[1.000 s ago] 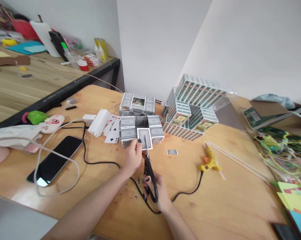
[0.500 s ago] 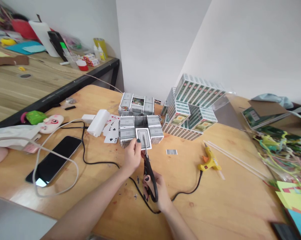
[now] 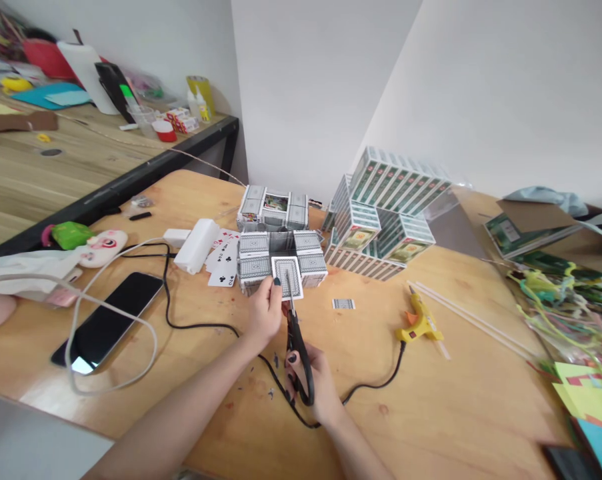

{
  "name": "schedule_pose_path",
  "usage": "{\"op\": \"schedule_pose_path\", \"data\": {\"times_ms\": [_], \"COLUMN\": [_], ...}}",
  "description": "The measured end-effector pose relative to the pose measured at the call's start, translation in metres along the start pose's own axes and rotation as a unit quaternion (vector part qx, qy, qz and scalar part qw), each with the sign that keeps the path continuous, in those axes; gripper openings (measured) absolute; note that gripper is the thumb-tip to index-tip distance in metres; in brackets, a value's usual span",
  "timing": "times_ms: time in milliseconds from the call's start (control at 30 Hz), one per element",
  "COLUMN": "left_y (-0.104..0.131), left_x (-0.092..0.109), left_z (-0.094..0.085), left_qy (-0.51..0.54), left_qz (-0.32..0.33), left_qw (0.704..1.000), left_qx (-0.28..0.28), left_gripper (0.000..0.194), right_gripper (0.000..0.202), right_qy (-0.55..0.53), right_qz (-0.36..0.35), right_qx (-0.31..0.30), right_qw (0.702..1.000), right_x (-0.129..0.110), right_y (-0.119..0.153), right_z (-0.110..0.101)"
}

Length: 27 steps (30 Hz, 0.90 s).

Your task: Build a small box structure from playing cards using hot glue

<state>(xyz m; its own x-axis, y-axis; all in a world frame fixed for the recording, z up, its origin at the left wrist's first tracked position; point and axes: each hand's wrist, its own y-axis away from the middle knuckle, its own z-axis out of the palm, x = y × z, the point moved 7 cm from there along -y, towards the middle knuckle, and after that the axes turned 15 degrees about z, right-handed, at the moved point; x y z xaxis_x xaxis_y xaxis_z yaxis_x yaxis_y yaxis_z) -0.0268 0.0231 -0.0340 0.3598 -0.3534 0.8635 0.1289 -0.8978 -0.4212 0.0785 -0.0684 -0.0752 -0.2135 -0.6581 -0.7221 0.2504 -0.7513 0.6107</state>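
Pinched by its left edge, a grey-backed playing card is in my left hand. My right hand is closed around the black handles of a pair of scissors; the blades lie over the middle of the card, pointing away from me. Just beyond the card stands a block structure covered in playing cards, with a second card-covered structure behind it. Loose face-up playing cards lie to its left. A small cut card piece rests on the table to the right.
Stacked card boxes rise at the back right. A yellow hot glue gun lies on the right, its black cord running beneath my hands. At the left are a phone, a white cable and a white box. Coloured paper sits far right.
Almost nothing differs. My right hand and the scissors' handles have shifted very slightly, while the card and my left hand stay in place.
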Motion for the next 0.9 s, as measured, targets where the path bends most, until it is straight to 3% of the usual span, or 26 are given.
{"op": "schedule_pose_path", "data": {"times_ms": [200, 367, 733, 900], "left_y": [0.001, 0.001, -0.007, -0.01], "left_x": [-0.004, -0.008, -0.009, -0.013], "left_z": [0.0, 0.003, -0.005, -0.006], "left_qy": [-0.004, 0.09, 0.177, 0.168], "left_qz": [-0.002, -0.054, -0.105, -0.109], "left_qw": [1.0, 0.994, 0.978, 0.979], "left_qx": [0.006, -0.005, 0.042, 0.03], "left_gripper": [0.026, 0.025, 0.034, 0.033], "right_gripper": [0.054, 0.053, 0.051, 0.051], "right_qy": [0.007, 0.004, 0.025, 0.03], "right_qz": [0.011, 0.004, -0.024, -0.023], "right_qx": [0.008, 0.012, -0.061, -0.07], "right_qw": [1.0, 1.0, 0.998, 0.997], "right_x": [0.004, 0.004, -0.003, -0.005], "right_y": [-0.001, -0.003, 0.002, 0.004], "right_z": [-0.002, -0.004, 0.002, 0.002]}}
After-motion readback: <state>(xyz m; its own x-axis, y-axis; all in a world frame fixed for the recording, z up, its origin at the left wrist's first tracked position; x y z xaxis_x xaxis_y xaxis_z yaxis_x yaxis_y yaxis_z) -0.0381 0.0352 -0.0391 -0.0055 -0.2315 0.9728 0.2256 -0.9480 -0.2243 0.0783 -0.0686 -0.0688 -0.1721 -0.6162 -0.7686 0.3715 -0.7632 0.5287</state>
